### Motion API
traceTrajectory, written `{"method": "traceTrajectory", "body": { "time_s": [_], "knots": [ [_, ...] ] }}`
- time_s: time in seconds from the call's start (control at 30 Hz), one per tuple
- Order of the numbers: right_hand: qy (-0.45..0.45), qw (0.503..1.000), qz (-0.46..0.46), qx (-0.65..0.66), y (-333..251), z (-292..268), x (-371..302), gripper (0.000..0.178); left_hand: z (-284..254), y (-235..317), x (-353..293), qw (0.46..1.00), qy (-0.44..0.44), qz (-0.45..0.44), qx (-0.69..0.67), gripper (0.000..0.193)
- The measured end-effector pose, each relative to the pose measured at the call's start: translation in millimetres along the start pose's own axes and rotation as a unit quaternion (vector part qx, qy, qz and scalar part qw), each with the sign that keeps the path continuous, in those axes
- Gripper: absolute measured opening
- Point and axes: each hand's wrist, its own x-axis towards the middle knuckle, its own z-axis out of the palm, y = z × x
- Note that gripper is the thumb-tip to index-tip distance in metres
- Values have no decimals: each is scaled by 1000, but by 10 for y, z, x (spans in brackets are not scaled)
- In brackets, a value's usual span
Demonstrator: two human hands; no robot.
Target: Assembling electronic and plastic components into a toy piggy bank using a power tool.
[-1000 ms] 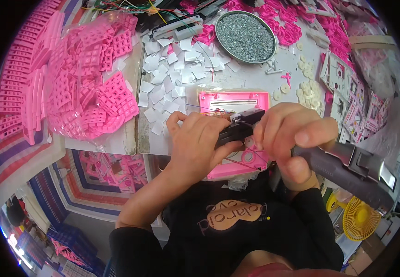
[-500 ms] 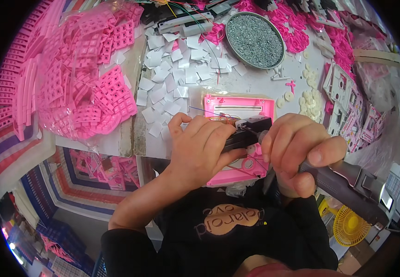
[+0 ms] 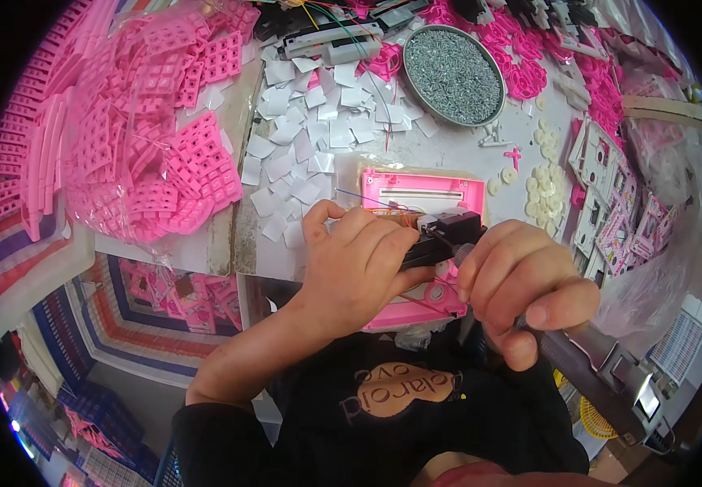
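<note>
My left hand (image 3: 359,264) pinches the black part (image 3: 440,238) steady over the pink case (image 3: 424,193) at the near table edge; my right hand (image 3: 521,288) grips the screwdriver (image 3: 602,369), fingers curled tight.

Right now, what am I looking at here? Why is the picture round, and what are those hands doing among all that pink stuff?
The picture comes from a wide fisheye camera worn on a person's head, looking down, so edges bend. No machine: two bare hands. The left hand steadies a black part on a pink plastic casing. The right hand grips a grey power screwdriver. On the table lie white paper squares, a round tray of screws, white discs and bags of pink grid parts.
</note>
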Motion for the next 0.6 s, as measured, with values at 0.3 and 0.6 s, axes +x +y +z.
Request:
{"method": "traceTrajectory", "body": {
  "time_s": [0.3,0.6],
  "knots": [
    [-34,999,-12,-20,29,-1,33,25,22,10,3,1000,-4,2,3,44],
    [-44,991,65,-104,-6,17,176,25,39,4,12,1000,-4,20,9,40]
  ]
}}
